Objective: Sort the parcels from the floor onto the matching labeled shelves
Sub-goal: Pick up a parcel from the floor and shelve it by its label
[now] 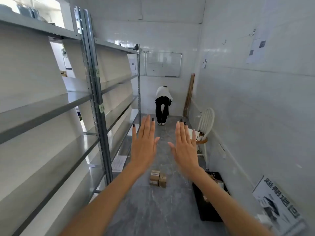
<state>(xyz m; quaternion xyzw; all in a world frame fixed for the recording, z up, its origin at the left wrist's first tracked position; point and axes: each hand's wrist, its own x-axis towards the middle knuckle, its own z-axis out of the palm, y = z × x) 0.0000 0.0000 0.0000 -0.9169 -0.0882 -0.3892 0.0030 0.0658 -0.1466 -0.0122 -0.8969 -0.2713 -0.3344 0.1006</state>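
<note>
Both hands out front, left hand (pixel 144 147) and right hand (pixel 185 147), fingers spread wide, holding nothing. Parcels (pixel 158 178) stacked on the floor (pixel 153 210) below, beside the shelves (pixel 51 106). Risk ahead: misreading small shelf labels (pixel 102 108), wrong shelf.

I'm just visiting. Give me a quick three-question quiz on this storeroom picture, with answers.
1. True or false: the left hand holds a parcel.
2. The small brown parcels lie: A) on a shelf, B) on the floor, C) on the chair?
3. Which side of the aisle has the metal shelving?

Key: 1 false, both it and the right hand are open and empty. 2 B. 3 The left.
</note>
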